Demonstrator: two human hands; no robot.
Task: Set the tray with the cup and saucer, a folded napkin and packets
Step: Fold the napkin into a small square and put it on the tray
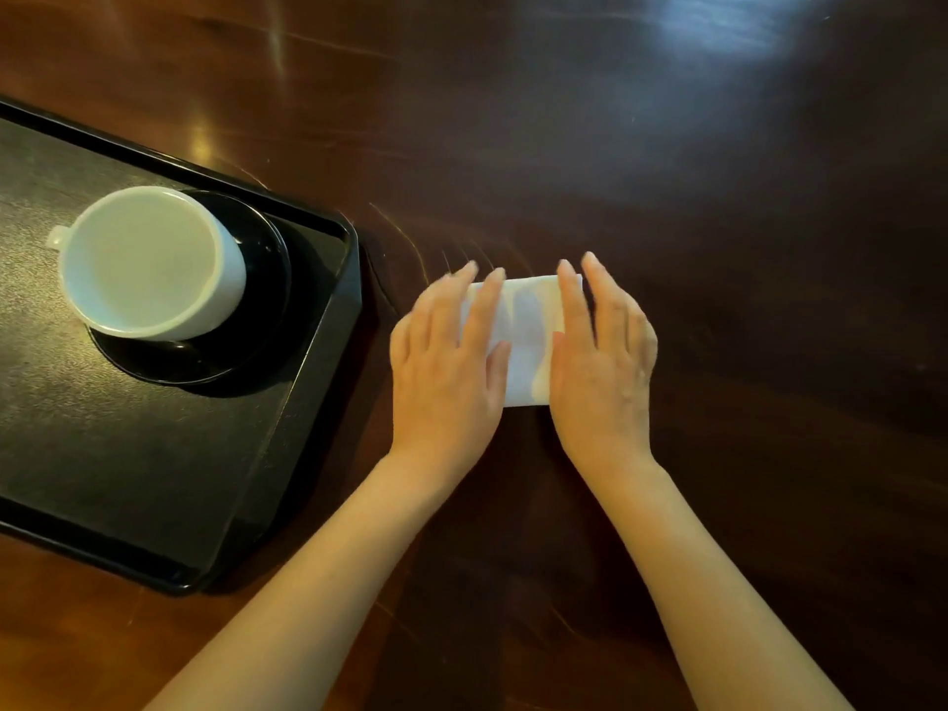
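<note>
On tray [318,320], cup [149,259] atop saucer [256,310], napkin [528,341] outside

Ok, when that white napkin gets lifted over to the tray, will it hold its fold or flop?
The napkin looks thin and soft, so it will probably sag if held by one edge. Both the left hand and right hand are pressing it flat, so the fold may spring open. It is likely very light and may slide on the glossy table.

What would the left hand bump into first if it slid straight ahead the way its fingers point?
Probably nothing. The left hand lies flat on the napkin, fingers pointing up the picture. Ahead is only bare table. The tray sits off to its left.
</note>
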